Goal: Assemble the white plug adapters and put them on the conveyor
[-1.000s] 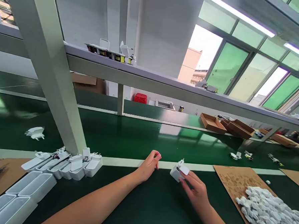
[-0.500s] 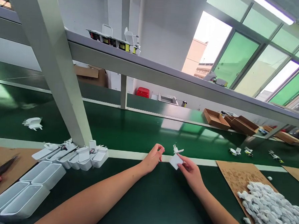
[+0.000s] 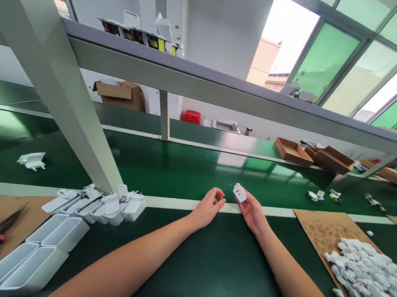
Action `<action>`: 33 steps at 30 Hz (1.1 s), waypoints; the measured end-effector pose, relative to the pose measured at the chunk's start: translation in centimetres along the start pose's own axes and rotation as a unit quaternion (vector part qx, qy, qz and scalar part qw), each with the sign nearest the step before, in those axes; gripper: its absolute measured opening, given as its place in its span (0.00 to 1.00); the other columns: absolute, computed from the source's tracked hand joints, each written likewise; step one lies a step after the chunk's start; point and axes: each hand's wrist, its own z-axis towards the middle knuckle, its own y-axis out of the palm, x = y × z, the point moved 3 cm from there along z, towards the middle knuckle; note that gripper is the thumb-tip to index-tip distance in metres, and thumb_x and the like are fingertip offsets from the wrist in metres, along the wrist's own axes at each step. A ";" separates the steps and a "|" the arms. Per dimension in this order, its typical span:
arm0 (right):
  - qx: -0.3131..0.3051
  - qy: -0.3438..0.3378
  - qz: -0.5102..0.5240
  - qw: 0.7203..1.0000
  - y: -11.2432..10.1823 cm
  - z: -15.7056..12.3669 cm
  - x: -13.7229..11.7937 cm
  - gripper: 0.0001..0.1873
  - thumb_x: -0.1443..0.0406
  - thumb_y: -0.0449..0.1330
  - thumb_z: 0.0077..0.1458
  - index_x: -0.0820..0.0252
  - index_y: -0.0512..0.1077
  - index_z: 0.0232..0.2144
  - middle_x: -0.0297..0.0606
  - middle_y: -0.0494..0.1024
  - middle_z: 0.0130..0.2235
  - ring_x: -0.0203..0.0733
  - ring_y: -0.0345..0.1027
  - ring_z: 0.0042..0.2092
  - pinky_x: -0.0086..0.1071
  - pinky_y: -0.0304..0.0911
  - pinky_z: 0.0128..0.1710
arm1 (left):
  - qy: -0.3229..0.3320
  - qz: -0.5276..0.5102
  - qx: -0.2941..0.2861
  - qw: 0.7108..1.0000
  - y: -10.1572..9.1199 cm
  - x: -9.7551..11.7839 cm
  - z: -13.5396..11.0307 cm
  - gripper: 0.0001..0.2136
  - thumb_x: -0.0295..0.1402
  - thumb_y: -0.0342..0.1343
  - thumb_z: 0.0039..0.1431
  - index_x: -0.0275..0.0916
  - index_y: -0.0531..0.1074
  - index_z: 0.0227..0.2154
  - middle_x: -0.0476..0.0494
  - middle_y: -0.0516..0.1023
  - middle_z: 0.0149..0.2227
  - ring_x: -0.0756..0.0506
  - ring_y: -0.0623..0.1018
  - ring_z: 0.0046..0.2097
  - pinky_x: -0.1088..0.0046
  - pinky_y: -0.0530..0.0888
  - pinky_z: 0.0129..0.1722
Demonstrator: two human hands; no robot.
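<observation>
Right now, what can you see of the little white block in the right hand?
It is a small white plastic power adapter, a smooth-looking rounded block. One face shows a tiny red mark. It tilts above the green belt, pinched at its lower end by the fingers of the right hand. Any prongs are too small to make out.

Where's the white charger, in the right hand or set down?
In hand: the right hand pinches the white charger up in the air, resting on nothing.
</observation>
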 end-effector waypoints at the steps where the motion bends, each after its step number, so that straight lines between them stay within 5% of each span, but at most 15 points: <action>1: -0.004 0.004 -0.003 1.000 0.0 -0.1 0.0 0.22 0.55 0.79 0.53 0.52 0.84 0.49 0.39 0.89 0.51 0.47 0.86 0.47 0.38 0.84 0.48 | 0.005 0.006 -0.004 1.000 0.0 0.1 0.0 0.14 0.47 0.55 0.73 0.44 0.69 0.51 0.45 0.74 0.52 0.49 0.74 0.37 0.67 0.75 0.42; 8: -0.030 -0.015 -0.068 0.997 0.6 -0.3 -0.1 0.25 0.50 0.77 0.56 0.52 0.83 0.53 0.44 0.88 0.54 0.55 0.84 0.53 0.47 0.82 0.52 | 0.008 0.052 -0.026 0.998 0.1 0.6 -0.3 0.11 0.43 0.54 0.74 0.45 0.72 0.52 0.46 0.74 0.52 0.48 0.74 0.38 0.68 0.74 0.40; 15: -0.029 -0.122 -0.229 0.965 0.9 -0.7 -0.1 0.23 0.48 0.70 0.63 0.49 0.79 0.56 0.45 0.85 0.57 0.55 0.82 0.53 0.50 0.80 0.52 | 0.006 0.102 -0.038 0.994 0.1 1.0 -0.4 0.10 0.43 0.54 0.74 0.43 0.72 0.49 0.46 0.74 0.47 0.47 0.74 0.38 0.68 0.74 0.39; 22: -0.010 -0.252 -0.438 0.863 -0.2 0.2 -2.2 0.22 0.48 0.70 0.62 0.50 0.80 0.53 0.48 0.76 0.60 0.61 0.71 0.63 0.57 0.72 0.64 | 0.033 0.126 -0.043 0.991 0.3 0.7 -0.4 0.08 0.38 0.54 0.72 0.43 0.72 0.48 0.46 0.73 0.49 0.49 0.76 0.37 0.69 0.75 0.39; 26: -0.024 -0.266 -0.503 0.822 -1.2 1.0 -1.7 0.31 0.46 0.68 0.62 0.52 0.74 0.61 0.53 0.69 0.66 0.65 0.73 0.61 0.62 0.70 0.64 | 0.033 0.148 -0.030 0.988 0.6 0.7 -0.5 0.10 0.40 0.57 0.71 0.43 0.73 0.49 0.45 0.73 0.51 0.50 0.77 0.36 0.70 0.78 0.41; 28: -0.053 -0.295 -0.613 0.731 -1.3 1.3 -1.0 0.33 0.45 0.59 0.68 0.49 0.67 0.70 0.51 0.69 0.69 0.60 0.78 0.57 0.56 0.74 0.62 | 0.038 0.166 -0.024 0.985 0.6 0.8 -0.6 0.10 0.39 0.58 0.70 0.42 0.72 0.50 0.43 0.73 0.53 0.51 0.78 0.35 0.70 0.79 0.42; 30: -0.098 -0.326 -0.645 0.685 -1.4 1.5 -0.4 0.35 0.47 0.56 0.71 0.47 0.61 0.74 0.48 0.67 0.72 0.62 0.72 0.66 0.55 0.70 0.67 | 0.048 0.192 -0.020 0.980 0.9 1.2 -0.8 0.10 0.38 0.57 0.71 0.42 0.72 0.50 0.42 0.73 0.54 0.52 0.78 0.34 0.69 0.79 0.42; 33: -0.129 -0.330 -0.639 0.683 -1.7 1.8 0.1 0.36 0.47 0.55 0.71 0.43 0.58 0.76 0.43 0.66 0.74 0.62 0.69 0.69 0.56 0.72 0.66 | 0.077 0.246 -0.026 0.966 2.0 2.2 -2.1 0.09 0.34 0.56 0.70 0.41 0.73 0.51 0.39 0.74 0.56 0.49 0.79 0.36 0.66 0.79 0.44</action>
